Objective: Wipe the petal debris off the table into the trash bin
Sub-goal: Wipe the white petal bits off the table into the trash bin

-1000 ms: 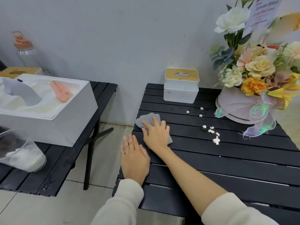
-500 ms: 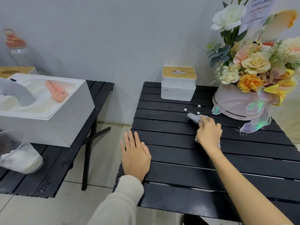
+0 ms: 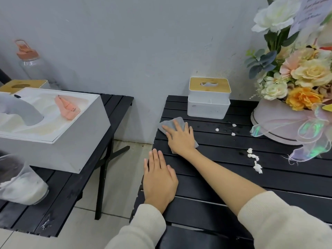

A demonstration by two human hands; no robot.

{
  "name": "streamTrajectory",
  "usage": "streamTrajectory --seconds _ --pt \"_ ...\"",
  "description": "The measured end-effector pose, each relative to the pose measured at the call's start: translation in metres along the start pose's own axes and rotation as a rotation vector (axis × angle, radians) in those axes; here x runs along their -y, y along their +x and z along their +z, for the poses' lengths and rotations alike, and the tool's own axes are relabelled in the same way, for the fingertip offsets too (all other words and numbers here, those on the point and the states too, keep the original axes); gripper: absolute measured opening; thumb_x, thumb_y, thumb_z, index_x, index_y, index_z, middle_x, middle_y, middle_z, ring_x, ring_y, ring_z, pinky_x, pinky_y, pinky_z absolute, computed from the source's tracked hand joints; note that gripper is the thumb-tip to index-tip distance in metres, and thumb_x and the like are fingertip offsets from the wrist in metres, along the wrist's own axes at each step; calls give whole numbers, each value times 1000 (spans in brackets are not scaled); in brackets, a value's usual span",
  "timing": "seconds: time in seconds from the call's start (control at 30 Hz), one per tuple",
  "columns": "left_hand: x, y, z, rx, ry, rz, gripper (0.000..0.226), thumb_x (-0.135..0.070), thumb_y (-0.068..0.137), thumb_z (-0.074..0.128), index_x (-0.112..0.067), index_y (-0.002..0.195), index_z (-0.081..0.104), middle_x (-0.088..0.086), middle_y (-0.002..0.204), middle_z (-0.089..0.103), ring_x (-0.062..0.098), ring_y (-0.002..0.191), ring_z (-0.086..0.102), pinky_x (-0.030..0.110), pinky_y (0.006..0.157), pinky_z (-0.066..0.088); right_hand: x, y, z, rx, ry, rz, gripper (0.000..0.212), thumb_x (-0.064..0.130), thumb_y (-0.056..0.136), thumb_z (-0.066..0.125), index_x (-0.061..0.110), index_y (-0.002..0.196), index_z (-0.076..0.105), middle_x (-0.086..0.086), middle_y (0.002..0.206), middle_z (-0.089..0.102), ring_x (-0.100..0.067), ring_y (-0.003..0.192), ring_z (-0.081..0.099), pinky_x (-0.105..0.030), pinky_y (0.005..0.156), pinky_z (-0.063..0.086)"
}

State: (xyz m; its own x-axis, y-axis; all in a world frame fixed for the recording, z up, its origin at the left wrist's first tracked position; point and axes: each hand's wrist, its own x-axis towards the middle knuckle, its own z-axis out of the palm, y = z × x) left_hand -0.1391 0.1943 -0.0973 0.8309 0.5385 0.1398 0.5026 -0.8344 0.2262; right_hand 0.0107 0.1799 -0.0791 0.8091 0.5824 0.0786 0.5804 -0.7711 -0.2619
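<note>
The right hand (image 3: 181,139) presses flat, fingers spread, on a grey folded cloth (image 3: 172,124) near the black slatted surface's (image 3: 224,178) left edge. The left hand (image 3: 159,178) lies open, palm down, beside it. White petal scraps (image 3: 254,159) sit well apart to the right.

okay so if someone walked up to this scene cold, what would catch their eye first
Probably the big flower bouquet at the black table's far right corner. Next, the right hand pressing a grey cloth flat near the table's left edge, with white petal bits scattered between cloth and bouquet.
</note>
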Motion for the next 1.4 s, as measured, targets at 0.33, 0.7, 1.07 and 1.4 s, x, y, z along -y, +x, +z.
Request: streamTrajectory --seconds 0.33,0.7,1.07,1.4 --pt "-2 6 -4 3 -34 36 78 -38 78 -8 -12 148 12 7 156 10 22 145 3 38 115 -2 -112 -17 -38 -53 -45 307 70 2 77 58 19 141 33 -12 147 30 -40 134 22 -44 112 21" --pt "-8 21 -2 57 -31 165 67 -36 85 -5 -16 149 2 4 158 1 18 145 -5 37 116 -5 -66 -38 -45 -347 107 148 48 0 89 45 12 135 45 -12 145 42 -42 137 25 -47 114 21" --pt "-46 70 17 33 -76 -75 65 -39 98 15 2 146 1 18 156 1 29 144 -3 41 117 -2 -100 -13 -34 -89 -51 274 61 11 90 44 18 146 20 -6 157 13 -34 145 -2 -46 118 -2" --pt "-50 69 23 -54 -83 -69 81 -43 82 3 9 140 25 27 147 27 38 140 21 46 115 13 -161 -58 -89 -501 367 476 32 -14 81 37 -5 105 57 -23 101 59 -41 94 52 -37 66 36"
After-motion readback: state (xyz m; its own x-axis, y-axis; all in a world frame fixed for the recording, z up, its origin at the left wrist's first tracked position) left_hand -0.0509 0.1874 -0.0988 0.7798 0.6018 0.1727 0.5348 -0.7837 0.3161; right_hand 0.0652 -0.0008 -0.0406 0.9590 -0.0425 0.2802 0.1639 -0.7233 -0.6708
